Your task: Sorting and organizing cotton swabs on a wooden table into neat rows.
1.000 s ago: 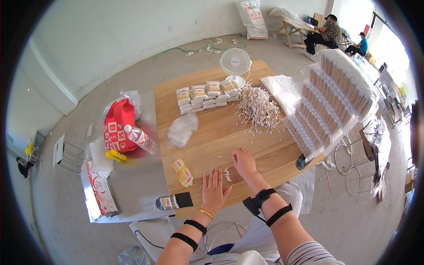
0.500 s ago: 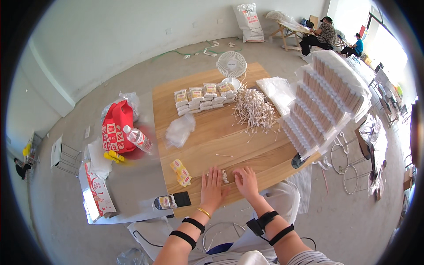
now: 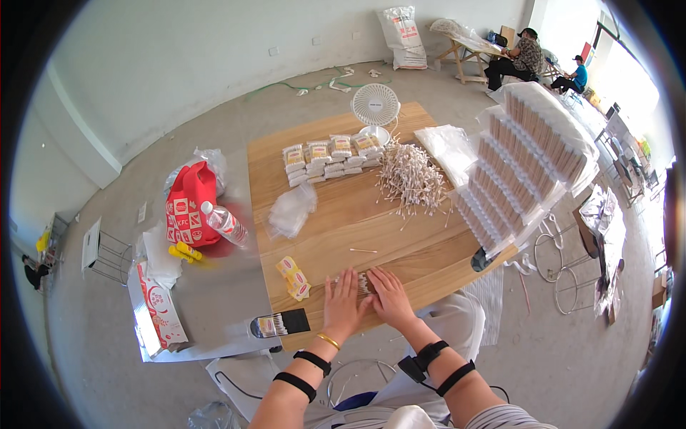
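A small batch of cotton swabs [image 3: 364, 283] lies near the front edge of the wooden table, between my two hands. My left hand [image 3: 344, 306] rests flat with fingers stretched, along the swabs' left side. From the right, my right hand [image 3: 389, 297] lies with fingers extended against the other side of the batch. Both hands partly hide the swabs. One loose cotton swab [image 3: 364, 251] is just beyond them. Left of my left hand are yellow-and-white paper cards [image 3: 293, 277] and a black holder [image 3: 293, 322] with swabs on it.
Beyond are packed swab bundles [image 3: 341, 146], a loose swab heap [image 3: 413, 174], clear bags [image 3: 291, 211] and a white fan [image 3: 375, 107]. Swab stacks in plastic [image 3: 514, 168] rise at right. A red bag [image 3: 191, 207] and water bottle [image 3: 225, 223] stand left. Two people sit far off.
My right hand has moved left to the swabs, its curled fingers now stretched out. My left hand has stayed almost in place.
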